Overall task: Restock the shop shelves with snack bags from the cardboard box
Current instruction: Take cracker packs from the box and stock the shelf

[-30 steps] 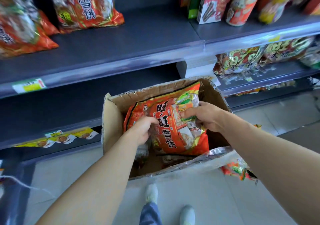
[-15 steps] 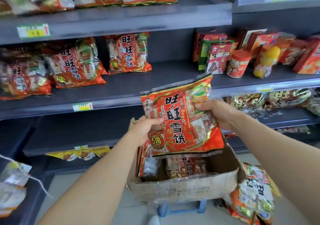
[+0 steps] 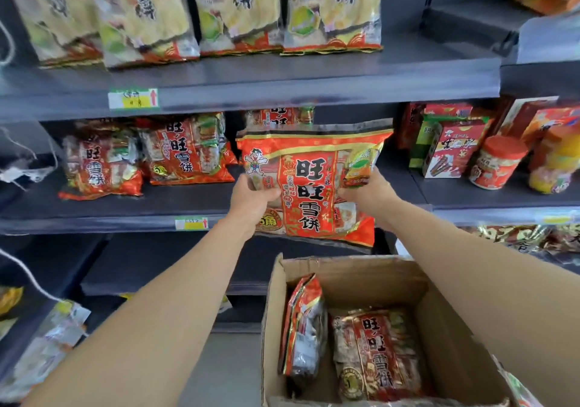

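Held snack bag (image 3: 310, 187) was up at middle shelf (image 3: 188, 206) level, upright, label facing the camera. Half a second earlier it was lower and tilted, just over the cardboard box (image 3: 273, 328); a second ago it was still inside the box. Left hand (image 3: 254, 196) gripped the bag's lower left side, fingers curled round the edge, thumb on the front. Right hand (image 3: 367, 193) gripped the right side the same way. Same two-hand hold as before, only lifted and pushed forward, arms more stretched.

Bag's bottom edge hung in front of and below the shelf lip, so not set down yet. It sat ahead of the gap between the red bags on the shelf (image 3: 185, 149) and the boxed snacks (image 3: 452, 149) to the right; another red bag (image 3: 279, 116) showed just behind its top.

View had tipped upward: top shelf (image 3: 282, 74) with pale bags (image 3: 238, 8) filled more of the frame, and the box dropped to lower right. Two bags remained in the box, one standing on edge (image 3: 303, 328), one lying flat (image 3: 376, 353) beside it.
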`<state>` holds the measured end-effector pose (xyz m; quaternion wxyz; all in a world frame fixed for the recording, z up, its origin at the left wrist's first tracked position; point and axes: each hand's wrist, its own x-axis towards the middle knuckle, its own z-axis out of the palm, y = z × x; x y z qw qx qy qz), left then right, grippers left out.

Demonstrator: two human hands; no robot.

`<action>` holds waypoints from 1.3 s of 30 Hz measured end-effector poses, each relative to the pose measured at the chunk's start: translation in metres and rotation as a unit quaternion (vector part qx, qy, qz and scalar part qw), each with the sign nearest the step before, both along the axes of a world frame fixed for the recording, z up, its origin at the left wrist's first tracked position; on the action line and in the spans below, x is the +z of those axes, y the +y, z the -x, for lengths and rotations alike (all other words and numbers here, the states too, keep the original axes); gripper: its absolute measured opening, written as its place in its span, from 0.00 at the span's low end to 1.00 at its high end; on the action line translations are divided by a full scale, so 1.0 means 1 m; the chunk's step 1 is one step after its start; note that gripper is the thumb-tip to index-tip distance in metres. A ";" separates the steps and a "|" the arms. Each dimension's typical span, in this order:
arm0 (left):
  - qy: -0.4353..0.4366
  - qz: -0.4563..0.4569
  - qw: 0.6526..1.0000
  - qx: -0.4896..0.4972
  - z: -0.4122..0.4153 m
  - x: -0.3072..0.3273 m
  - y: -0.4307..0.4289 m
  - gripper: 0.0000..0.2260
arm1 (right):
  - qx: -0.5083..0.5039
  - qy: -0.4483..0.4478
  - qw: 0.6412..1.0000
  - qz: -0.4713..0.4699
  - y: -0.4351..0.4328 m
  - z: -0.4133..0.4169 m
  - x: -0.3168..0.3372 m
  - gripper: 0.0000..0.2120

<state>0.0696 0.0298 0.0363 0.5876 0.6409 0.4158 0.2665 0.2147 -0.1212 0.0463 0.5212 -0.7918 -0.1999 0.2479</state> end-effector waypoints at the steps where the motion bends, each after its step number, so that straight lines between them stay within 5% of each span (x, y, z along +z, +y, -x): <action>1: 0.000 -0.003 1.000 0.006 -0.003 -0.001 0.013 0.17 | -0.001 -0.012 1.000 0.007 0.014 -0.005 -0.004 0.26; 11: 0.009 -0.015 0.999 0.036 -0.047 -0.014 0.133 0.24 | -0.029 -0.029 0.999 -0.005 0.145 -0.045 -0.025 0.26; 18: 0.051 -0.023 0.998 0.018 -0.065 -0.054 0.166 0.21 | -0.079 -0.015 0.997 -0.002 0.190 -0.054 -0.070 0.30; 25: 0.053 -0.028 0.998 0.019 -0.082 -0.069 0.176 0.27 | -0.120 -0.065 0.986 0.096 0.209 -0.063 -0.086 0.38; 32: 0.043 -0.006 0.999 0.032 -0.088 -0.067 0.189 0.25 | -0.081 -0.048 0.995 0.010 0.225 -0.070 -0.084 0.40; 39: 0.075 -0.003 0.997 0.010 -0.084 -0.061 0.183 0.28 | -0.024 -0.077 0.995 0.060 0.211 -0.061 -0.089 0.42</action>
